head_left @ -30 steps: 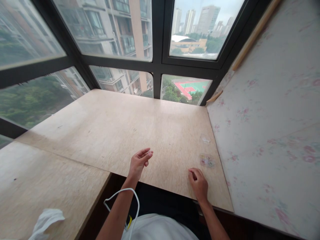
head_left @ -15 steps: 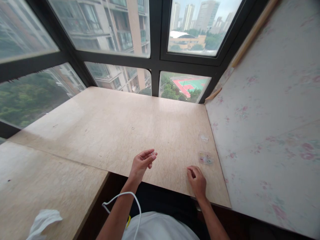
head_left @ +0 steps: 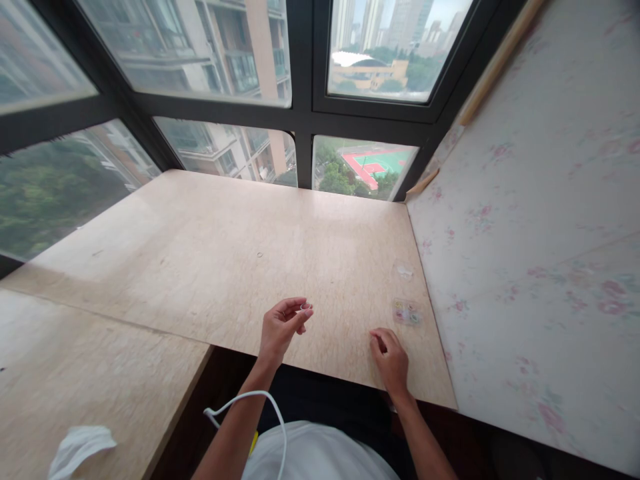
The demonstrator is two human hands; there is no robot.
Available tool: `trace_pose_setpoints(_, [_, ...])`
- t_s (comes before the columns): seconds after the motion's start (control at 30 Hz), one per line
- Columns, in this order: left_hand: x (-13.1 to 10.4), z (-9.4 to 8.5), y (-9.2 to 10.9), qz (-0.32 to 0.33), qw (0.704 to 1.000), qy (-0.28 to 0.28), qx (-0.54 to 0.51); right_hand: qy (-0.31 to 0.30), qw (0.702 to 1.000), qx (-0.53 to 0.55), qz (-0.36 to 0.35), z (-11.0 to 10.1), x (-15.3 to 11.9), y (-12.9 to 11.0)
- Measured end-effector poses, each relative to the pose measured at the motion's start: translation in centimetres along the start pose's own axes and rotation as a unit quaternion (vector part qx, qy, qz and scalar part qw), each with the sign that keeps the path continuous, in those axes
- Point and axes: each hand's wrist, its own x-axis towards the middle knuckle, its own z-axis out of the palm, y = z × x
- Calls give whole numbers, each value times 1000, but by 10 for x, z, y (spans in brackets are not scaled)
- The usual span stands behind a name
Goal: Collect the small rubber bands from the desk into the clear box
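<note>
Between the thumb and fingers of my left hand (head_left: 279,332) is a small thin ring (head_left: 306,306), held above the table. My right hand (head_left: 391,360) is closed at the table's near right, its thumb and fingertips pressed together. Whatever may be in that pinch is too small to make out. Just beyond my right hand lies a small clear compartment box (head_left: 407,312) with tiny coloured pieces in it. Farther back sits a clear plastic piece (head_left: 403,271) with something whitish in it. A second small ring (head_left: 259,255) lies flat on the table, beyond my left hand.
The pale stone-patterned tabletop (head_left: 210,233) reaches to the dark-framed windows (head_left: 303,153). A flowered wall (head_left: 525,267) bounds it on the right. A lower-left surface holds a crumpled white tissue (head_left: 83,450). A white cable (head_left: 250,395) loops over my left forearm.
The view has shifted slightly, so the table and its things appear a little farther left. Both hands keep nearly the same pose, the ring still in my left hand.
</note>
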Motion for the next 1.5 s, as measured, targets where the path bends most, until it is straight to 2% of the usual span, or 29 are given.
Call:
trace_pose_setpoints(0.3, [1,20,2,81,984,-54,151,-3,1000,11,1,0,1,1])
trace_pose_setpoints(0.5, [11,46,-10,141,966,-92,196,-9,999,32,1,-1,4,-2])
trace_pose_setpoints(0.63, [16,79,-24,191,948,-112,227,-13,999,46,-1,-5,6,-7])
trace_pose_setpoints(0.8, [17,137,-52,210,928,-172,256,-12,999,43,-1,-7,8,-8])
trace_pose_setpoints(0.87, [19,159,-64,215,907,-220,289,-14,999,31,1,-5,7,-6])
trace_pose_setpoints(0.97, [23,190,-79,232,860,-291,350,-8,1000,17,14,-2,4,0])
trace_pose_setpoints(1.13, [29,224,-91,252,798,-339,429,-1,999,-10,32,2,0,6])
trace_pose_setpoints(1.23, [29,233,-93,240,775,-350,468,1,999,-13,31,2,-1,7])
trace_pose_setpoints(1.33, [27,231,-93,232,762,-343,498,-1,1000,-14,20,2,-2,8])
trace_pose_setpoints(1.43, [27,221,-91,240,773,-336,481,-8,1000,-7,15,1,-1,7])
trace_pose_setpoints(1.5, [27,209,-88,249,788,-330,456,-19,1000,5,10,-2,1,4])
